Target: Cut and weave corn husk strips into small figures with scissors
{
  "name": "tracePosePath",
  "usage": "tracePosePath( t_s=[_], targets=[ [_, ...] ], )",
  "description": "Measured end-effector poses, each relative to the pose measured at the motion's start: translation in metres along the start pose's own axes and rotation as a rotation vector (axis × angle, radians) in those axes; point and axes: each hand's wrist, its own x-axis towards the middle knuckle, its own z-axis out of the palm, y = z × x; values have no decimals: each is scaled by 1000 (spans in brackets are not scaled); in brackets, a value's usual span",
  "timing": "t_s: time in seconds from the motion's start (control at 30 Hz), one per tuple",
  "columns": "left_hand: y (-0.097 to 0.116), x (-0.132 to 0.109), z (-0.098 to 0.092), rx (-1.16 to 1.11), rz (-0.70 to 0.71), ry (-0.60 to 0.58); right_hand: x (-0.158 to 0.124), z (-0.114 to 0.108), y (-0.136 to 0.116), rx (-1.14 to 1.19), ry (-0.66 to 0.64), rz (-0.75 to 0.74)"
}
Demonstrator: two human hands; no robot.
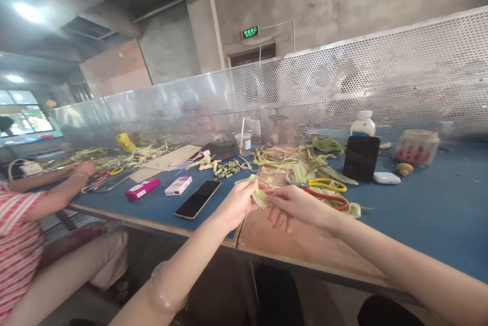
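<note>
Over board (274,244), left hand (241,200) grips pale leaf (261,197); right hand (292,205) just beside.

A glossy pale bangle (164,302) rings the left forearm (204,244).

On the table (430,224), a smartphone (198,199) lay left of the left hand (239,203), a carton (178,186) and packet (142,190) farther left; a straw cup (244,146) stood behind. Scissors (322,181) lay beside the right hand (295,204), before loose leaf strips (276,156); farther right, an upright device (361,158) stood before a bottle (363,125), with an earbud case (387,178) and jar (417,148) to its right. A perforated screen (412,77) ran behind.
</note>
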Motion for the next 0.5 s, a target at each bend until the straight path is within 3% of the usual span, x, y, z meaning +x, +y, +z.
tracePosePath(
  t_s=[0.17, 0.33, 0.5],
  targets=[
    [0, -23, 6, -67, -23, -92, -9, -2, 4, 65, -34, -12],
    [-2, -29, 12, -44, 15, -41, -18, 3, 5, 71, -35, -75],
    [-4, -32, 16, -20, 40, -84, -26, 7, 4, 58, 79, -89]
  ],
)
